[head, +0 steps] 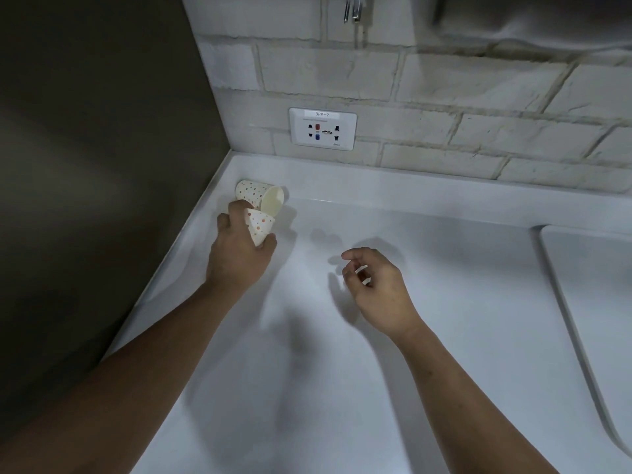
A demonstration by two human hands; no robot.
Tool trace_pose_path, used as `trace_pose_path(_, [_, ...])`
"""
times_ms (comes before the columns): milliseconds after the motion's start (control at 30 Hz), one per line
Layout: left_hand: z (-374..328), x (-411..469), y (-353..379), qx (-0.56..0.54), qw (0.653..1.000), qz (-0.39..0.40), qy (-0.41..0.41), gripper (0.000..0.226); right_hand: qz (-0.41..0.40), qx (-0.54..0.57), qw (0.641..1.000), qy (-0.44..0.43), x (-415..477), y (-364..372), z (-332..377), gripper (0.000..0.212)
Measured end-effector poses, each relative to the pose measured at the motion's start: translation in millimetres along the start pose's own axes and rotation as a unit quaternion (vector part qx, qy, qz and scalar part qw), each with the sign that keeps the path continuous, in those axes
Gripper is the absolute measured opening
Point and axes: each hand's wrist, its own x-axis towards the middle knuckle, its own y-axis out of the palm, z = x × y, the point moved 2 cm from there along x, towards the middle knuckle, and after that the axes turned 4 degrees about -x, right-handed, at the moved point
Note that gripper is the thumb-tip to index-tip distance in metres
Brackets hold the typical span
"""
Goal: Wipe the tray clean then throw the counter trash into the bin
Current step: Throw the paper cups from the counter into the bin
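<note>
Two dotted paper cups lie at the far left corner of the white counter (376, 336). My left hand (239, 254) grips the nearer paper cup (260, 227) between thumb and fingers. The second paper cup (263, 196) lies on its side just beyond, its open mouth facing right, touching my fingertips. My right hand (376, 285) hovers over the counter's middle, fingers loosely curled and apart, holding nothing. No tray or bin is identifiable here.
A dark panel (102, 165) walls the counter's left side. A white brick wall with a power outlet (323, 129) stands behind. A white rimmed basin or tray-like edge (561, 285) runs along the right. Metal utensils (354, 8) hang at the top.
</note>
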Motion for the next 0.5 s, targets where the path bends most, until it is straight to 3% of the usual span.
trace_pose_path(267, [-12,-19,-26,-0.191,0.98,-0.028,-0.044,0.058,0.011,-0.034,0.999,-0.015,17,24,19,0.028])
trace_pose_path(500, [-11,-29,-48,-0.26,0.96,-0.069,-0.072,0.066,0.046,-0.15,0.987,-0.017,57,67,28,0.075])
